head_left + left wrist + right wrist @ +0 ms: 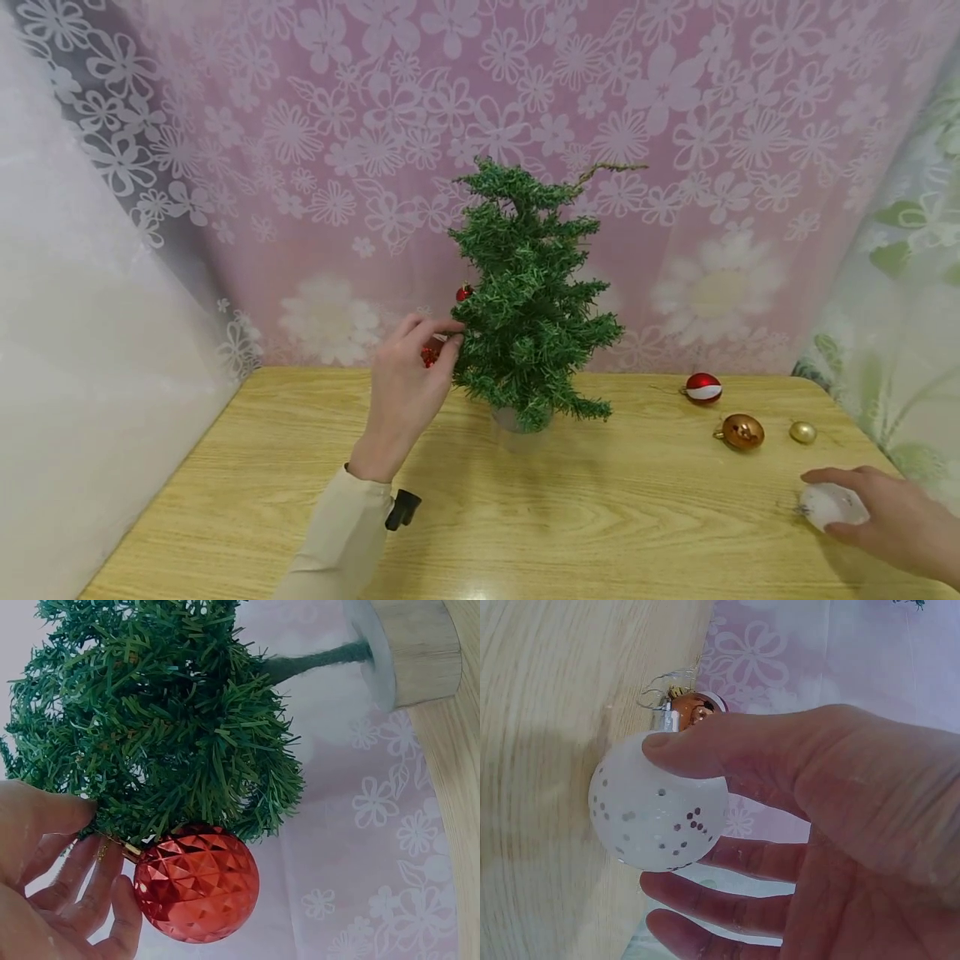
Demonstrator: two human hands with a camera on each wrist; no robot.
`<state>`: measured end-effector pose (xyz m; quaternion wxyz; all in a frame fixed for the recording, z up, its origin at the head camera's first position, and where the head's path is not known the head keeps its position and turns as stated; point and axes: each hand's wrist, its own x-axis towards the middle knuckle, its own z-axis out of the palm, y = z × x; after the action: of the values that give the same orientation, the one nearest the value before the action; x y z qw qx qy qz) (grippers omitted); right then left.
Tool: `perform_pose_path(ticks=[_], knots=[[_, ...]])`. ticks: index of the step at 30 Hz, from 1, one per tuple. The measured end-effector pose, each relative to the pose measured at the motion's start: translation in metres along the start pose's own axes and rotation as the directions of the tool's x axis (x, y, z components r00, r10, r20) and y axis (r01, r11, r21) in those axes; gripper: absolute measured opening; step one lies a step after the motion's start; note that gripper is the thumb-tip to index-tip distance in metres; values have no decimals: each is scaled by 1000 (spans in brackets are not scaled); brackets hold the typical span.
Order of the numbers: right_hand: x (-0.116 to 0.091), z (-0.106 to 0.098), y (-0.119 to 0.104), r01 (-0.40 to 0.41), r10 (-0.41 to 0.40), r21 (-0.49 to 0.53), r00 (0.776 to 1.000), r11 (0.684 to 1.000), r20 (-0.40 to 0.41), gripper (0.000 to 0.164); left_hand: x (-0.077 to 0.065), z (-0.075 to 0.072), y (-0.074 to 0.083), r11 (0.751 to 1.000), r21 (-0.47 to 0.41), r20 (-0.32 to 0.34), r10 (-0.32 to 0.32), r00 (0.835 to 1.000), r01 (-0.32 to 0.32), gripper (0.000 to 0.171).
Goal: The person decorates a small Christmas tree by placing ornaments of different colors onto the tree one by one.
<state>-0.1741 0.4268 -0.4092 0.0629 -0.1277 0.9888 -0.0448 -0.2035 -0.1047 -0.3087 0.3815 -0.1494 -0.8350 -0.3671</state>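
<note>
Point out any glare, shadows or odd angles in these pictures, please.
Head view: a small glare spot at the bottom edge, on the yellowish wooden table, and soft shadow near the green artificial tree; left wrist view: the tree appears sideways, and light glints off the shiny red faceted ball; right wrist view: dim shadow beside the white speckled ball.

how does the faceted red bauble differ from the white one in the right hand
The red bauble is faceted; the white bauble is speckled. The red bauble is at the tree, by the left hand; the white bauble is in the right hand, away from the tree. Both are round.
</note>
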Motion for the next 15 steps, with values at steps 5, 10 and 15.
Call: perform_pose_path(ticks=[5, 10, 15], knots=[[-1, 0, -5, -7, 8, 2, 1000, 1000, -26, 55, 1, 1, -3, 1000, 2, -3, 13, 1000, -13, 12], [-2, -3, -12, -26, 27, 26, 999, 999, -33, 52, -1, 0, -4, 998, 24, -11, 50, 999, -50, 13], [-1, -3, -18, -64, 67, 55, 996, 996, -56, 52, -2, 1, -4, 994, 59, -26, 98, 995, -96, 14]])
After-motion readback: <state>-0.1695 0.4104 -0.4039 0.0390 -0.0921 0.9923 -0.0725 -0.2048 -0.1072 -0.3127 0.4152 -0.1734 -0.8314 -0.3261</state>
